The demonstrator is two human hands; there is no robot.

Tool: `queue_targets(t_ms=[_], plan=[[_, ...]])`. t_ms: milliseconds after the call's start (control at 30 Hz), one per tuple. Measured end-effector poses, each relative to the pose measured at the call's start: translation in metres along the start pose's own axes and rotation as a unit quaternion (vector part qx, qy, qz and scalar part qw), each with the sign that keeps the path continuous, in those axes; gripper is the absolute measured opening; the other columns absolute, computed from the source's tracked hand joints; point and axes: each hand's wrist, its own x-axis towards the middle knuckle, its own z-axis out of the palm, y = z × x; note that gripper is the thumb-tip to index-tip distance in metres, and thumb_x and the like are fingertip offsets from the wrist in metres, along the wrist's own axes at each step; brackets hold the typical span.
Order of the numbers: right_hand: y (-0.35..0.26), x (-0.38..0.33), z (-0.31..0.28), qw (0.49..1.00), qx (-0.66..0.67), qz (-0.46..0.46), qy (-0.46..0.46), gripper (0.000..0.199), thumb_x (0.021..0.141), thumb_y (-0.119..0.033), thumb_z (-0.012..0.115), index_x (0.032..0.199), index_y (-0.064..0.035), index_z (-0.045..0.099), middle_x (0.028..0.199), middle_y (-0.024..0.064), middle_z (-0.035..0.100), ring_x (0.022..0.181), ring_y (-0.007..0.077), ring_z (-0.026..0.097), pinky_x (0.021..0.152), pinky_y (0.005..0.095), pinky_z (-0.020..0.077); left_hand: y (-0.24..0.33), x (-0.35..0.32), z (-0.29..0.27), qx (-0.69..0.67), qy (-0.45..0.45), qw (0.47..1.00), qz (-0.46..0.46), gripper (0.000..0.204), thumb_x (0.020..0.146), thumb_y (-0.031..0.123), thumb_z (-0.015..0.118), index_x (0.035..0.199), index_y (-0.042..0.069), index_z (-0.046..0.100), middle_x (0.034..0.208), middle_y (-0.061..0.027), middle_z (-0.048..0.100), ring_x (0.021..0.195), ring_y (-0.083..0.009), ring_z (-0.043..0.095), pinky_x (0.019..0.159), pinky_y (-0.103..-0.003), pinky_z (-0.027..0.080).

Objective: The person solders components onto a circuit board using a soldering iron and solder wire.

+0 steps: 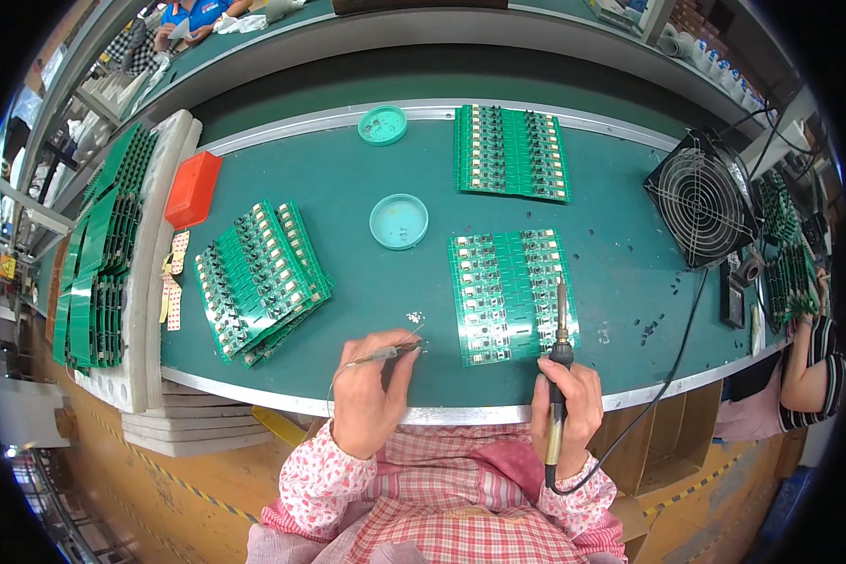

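While gripped, soldering iron [558, 357] upright (tip away).

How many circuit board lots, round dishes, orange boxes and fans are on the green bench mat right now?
Circuit board panels or stacks on the mat: 3 (left stack, far panel, near panel)
Round teal dishes: 2 ()
Orange box: 1
Fan: 1
Total: 7

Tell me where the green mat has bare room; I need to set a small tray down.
Widest bare patch: between the circuit panel under the soldering iron and the fan; a few loose bits lie there. Another lies between the red box, the rim dish and the far panel. Crowded: left, around the stacked boards.
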Motion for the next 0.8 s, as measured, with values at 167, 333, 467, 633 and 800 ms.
queue_targets(t_ms=[167,333,467,633,800], plan=[[0.001,0.0,0.001,1.0,0.004,-0.006,0.005,0.041,0.079,0.008,0.075,0.117,-0.0065,0.068,0.092,0.0148,0.063,0.082,0.0324,0.064,0.073,0.0413,0.0503,0.001,0.001,0.001,0.009,0.002,1.0,0.002,0.017,0.089,-0.005,0.069,0.104,0.001,0.067,0.103,-0.0114,0.073,0.091,-0.0293,0.066,0.083,-0.037,0.052],[0.0,0.0,0.0,1.0,0.006,-0.005,0.003,0.041,0.079,0.009,0.074,0.117,-0.0061,0.068,0.093,0.0147,0.064,0.082,0.0321,0.064,0.074,0.0412,0.0508,0.001,0.002,0.001,0.011,0.001,1.0,0.006,0.016,0.089,-0.004,0.069,0.104,0.002,0.067,0.103,-0.011,0.073,0.09,-0.0294,0.066,0.082,-0.037,0.051],[0.0,0.0,-0.001,1.0,0.016,-0.005,0.003,0.039,0.08,0.009,0.074,0.116,-0.005,0.068,0.093,0.0147,0.065,0.082,0.0322,0.065,0.074,0.0413,0.0516,0.002,0.001,0.0,0.016,-0.002,1.0,0.007,0.015,0.089,-0.005,0.069,0.103,0.002,0.067,0.102,-0.0114,0.072,0.09,-0.0297,0.066,0.083,-0.038,0.051],[0.0,0.0,-0.003,0.999,0.041,0.004,0.027,0.035,0.081,0.009,0.073,0.114,-0.0022,0.067,0.091,0.0147,0.066,0.079,0.0324,0.066,0.073,0.0404,0.053,0.009,0.002,0.005,-0.005,0.0,1.0,0.018,0.016,0.089,-0.006,0.069,0.103,0.001,0.068,0.102,-0.0122,0.072,0.091,-0.0298,0.067,0.083,-0.037,0.052],[0.001,0.0,-0.005,0.998,0.052,0.0,0.029,0.034,0.082,0.01,0.072,0.114,-0.001,0.067,0.089,0.0144,0.066,0.077,0.0318,0.065,0.071,0.039,0.0532,0.023,-0.001,0.021,-0.053,-0.02,0.998,0.025,0.018,0.088,-0.007,0.07,0.104,0.001,0.069,0.103,-0.0123,0.072,0.09,-0.0295,0.068,0.082,-0.037,0.052]])
